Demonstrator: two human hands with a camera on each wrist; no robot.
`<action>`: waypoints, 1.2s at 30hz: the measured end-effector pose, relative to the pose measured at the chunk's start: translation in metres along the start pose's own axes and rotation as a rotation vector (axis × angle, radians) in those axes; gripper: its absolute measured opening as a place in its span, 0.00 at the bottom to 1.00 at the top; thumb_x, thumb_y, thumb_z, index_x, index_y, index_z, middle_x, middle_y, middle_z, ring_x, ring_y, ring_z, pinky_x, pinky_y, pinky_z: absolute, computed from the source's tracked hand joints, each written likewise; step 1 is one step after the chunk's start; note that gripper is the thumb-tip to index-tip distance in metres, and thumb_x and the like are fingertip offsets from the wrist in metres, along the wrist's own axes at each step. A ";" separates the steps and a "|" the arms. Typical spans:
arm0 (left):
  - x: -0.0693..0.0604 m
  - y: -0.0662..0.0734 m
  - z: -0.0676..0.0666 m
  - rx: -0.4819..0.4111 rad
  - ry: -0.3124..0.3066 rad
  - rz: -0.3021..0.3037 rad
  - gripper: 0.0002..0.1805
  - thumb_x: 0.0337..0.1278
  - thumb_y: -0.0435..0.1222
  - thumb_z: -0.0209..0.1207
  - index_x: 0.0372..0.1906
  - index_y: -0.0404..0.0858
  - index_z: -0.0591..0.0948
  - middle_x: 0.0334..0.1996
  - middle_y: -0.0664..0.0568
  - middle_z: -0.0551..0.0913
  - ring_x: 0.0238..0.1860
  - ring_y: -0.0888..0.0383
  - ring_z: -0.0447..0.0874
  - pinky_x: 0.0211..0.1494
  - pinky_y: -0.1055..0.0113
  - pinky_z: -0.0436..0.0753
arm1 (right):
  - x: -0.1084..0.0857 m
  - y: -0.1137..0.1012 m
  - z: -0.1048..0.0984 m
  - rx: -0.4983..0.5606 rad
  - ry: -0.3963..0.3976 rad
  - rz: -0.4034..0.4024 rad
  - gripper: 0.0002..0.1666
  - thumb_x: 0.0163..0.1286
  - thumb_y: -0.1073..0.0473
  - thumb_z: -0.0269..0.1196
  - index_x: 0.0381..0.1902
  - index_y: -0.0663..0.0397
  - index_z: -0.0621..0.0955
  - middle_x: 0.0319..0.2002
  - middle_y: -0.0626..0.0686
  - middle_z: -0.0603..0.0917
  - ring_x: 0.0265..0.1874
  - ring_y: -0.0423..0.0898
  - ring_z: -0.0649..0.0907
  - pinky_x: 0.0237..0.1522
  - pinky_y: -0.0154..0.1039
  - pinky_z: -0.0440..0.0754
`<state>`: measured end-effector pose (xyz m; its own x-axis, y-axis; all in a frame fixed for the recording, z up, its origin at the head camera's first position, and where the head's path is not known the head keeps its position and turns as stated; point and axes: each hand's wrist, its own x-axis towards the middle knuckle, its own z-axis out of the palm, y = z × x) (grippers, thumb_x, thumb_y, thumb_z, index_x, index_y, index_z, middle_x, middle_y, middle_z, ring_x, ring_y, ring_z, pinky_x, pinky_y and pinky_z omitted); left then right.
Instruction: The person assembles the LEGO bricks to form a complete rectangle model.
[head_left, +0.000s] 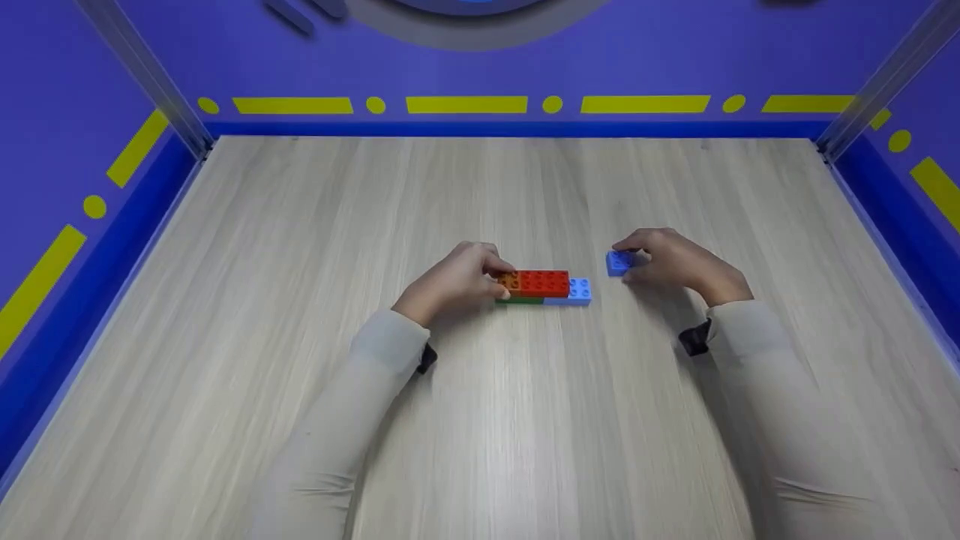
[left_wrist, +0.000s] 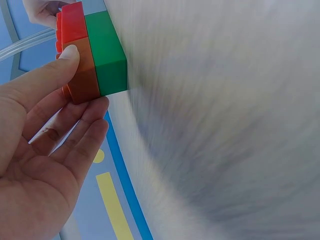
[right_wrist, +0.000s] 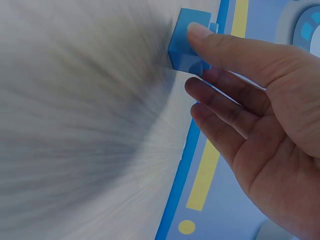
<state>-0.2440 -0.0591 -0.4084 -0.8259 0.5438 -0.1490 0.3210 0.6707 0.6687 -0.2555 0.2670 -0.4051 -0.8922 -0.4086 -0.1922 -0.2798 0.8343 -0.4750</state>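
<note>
Near the middle of the table sits a low two-layer build of toy bricks. Its upper layer has a red brick [head_left: 545, 283] beside an orange-brown brick [left_wrist: 86, 80]; a green brick [left_wrist: 107, 60] and a light blue brick [head_left: 579, 291] form the lower layer. My left hand [head_left: 457, 279] pinches the orange-brown left end between thumb and fingers. To the right, apart from the build, my right hand [head_left: 673, 259] pinches a small blue brick [right_wrist: 184, 37], thumb on its near side. That brick is at or just above the tabletop; I cannot tell which.
The wood-grain table [head_left: 480, 420] is bordered by a blue back wall [head_left: 480, 75] with yellow dashes and similar side walls. Metal posts [head_left: 142, 67] stand at the back corners. Bare tabletop separates the blue brick from the build.
</note>
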 end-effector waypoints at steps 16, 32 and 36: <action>0.001 0.000 0.000 0.022 0.000 0.013 0.21 0.50 0.35 0.69 0.53 0.40 0.84 0.40 0.50 0.81 0.37 0.60 0.70 0.40 0.72 0.69 | 0.000 0.005 0.003 0.012 0.012 -0.039 0.25 0.62 0.67 0.65 0.58 0.66 0.78 0.56 0.65 0.79 0.57 0.60 0.77 0.60 0.56 0.72; 0.002 -0.001 0.000 0.018 -0.014 0.008 0.21 0.52 0.35 0.68 0.54 0.39 0.83 0.42 0.49 0.81 0.38 0.60 0.71 0.41 0.73 0.70 | 0.000 0.003 0.002 -0.002 0.015 -0.046 0.24 0.62 0.67 0.65 0.57 0.66 0.78 0.55 0.65 0.79 0.55 0.59 0.78 0.59 0.56 0.73; 0.003 -0.001 0.000 0.009 -0.015 0.001 0.22 0.52 0.35 0.69 0.54 0.39 0.83 0.42 0.49 0.81 0.39 0.60 0.71 0.42 0.73 0.71 | 0.000 0.002 0.002 -0.013 0.016 -0.051 0.25 0.61 0.67 0.66 0.57 0.66 0.78 0.55 0.65 0.79 0.55 0.59 0.78 0.59 0.56 0.74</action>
<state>-0.2467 -0.0587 -0.4095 -0.8187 0.5517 -0.1594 0.3260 0.6749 0.6620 -0.2548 0.2676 -0.4080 -0.8822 -0.4447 -0.1547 -0.3294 0.8177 -0.4722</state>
